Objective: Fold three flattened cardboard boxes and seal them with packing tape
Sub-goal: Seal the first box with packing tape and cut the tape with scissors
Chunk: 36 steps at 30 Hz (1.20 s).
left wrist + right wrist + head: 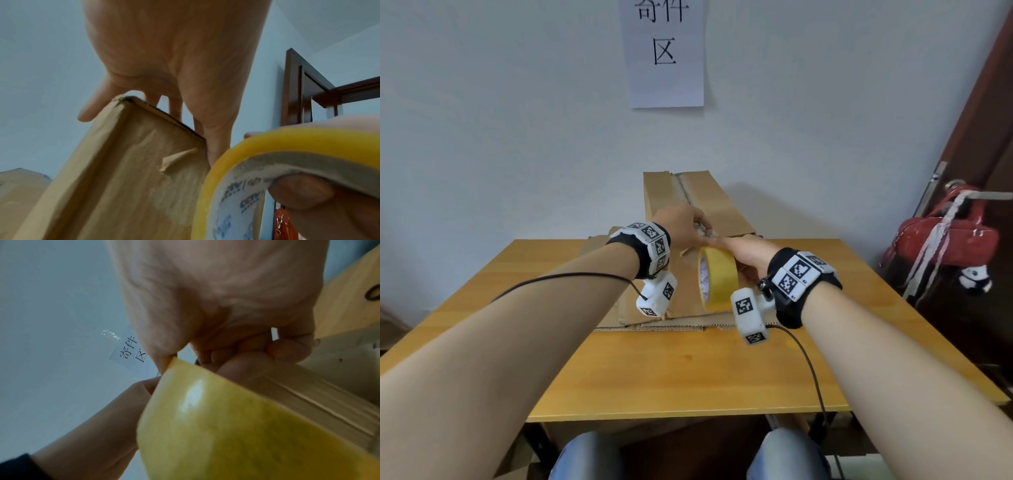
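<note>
The box (pixel 688 219) stands erected on the table (pixel 688 370), on top of flat cardboard (pixel 616 315). Its top seam runs away from the person, toward the wall (pixel 517 120).

Left hand (pixel 681 228): rests on the near top edge of the box. In the left wrist view the fingers (pixel 90 112) are spread and reach down over the top edge, with the little finger hanging free beyond the left corner. The thumb lies along the right side of the box. The head view shows the fingertips at the near end of the seam; whether they pinch the tape end there cannot be told.

Right hand (pixel 748 257): holds the tape roll (pixel 717 279). The roll stands on edge, just right of the left hand and against the near face of the box. One finger sits inside the core, seen in the left wrist view, and the remaining fingers (pixel 287 350) curl over the outer rim. The two hands touch or nearly touch above the roll.

Open room: bare table lies near of both wrists and to the right of the right hand. Left of the left fingers, the table is bare up to the wall. A red bag (pixel 945 240) hangs well right of the right hand, off the table edge.
</note>
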{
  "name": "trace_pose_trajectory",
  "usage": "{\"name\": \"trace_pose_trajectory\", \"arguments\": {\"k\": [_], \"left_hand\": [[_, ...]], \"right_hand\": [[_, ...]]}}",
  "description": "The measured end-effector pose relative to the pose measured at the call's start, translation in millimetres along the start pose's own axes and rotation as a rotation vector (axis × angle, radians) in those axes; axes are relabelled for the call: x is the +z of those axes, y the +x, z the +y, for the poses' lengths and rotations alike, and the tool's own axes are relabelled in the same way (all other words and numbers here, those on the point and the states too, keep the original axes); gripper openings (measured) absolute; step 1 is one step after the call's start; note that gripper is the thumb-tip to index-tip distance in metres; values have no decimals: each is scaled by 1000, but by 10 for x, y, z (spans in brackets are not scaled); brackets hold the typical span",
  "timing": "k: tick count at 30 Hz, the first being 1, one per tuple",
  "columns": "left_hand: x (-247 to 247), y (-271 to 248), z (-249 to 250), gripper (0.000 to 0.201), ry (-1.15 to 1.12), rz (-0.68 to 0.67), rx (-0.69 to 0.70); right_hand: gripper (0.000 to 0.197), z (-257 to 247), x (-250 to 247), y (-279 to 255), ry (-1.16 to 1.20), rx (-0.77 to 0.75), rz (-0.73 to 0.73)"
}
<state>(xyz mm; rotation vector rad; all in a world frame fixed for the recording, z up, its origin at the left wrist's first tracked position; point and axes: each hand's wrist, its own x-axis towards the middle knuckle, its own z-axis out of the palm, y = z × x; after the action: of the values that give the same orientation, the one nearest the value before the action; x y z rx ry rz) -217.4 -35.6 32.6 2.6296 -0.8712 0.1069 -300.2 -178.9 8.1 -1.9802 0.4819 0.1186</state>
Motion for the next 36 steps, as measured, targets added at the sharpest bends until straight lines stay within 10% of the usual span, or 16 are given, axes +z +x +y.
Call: {"name": "trace_pose_trajectory", "arguments": {"k": [22, 32, 36], "left_hand": [[73, 66, 122, 44, 113, -66, -131], [-7, 84, 415, 53, 203, -142, -147], [16, 153, 521, 55, 249, -181, -171]], "right_hand": [[48, 157, -89, -29, 12, 24, 26], [19, 988, -725, 286, 60, 230, 203], [24, 1432, -936, 564, -280, 308, 232]]}}
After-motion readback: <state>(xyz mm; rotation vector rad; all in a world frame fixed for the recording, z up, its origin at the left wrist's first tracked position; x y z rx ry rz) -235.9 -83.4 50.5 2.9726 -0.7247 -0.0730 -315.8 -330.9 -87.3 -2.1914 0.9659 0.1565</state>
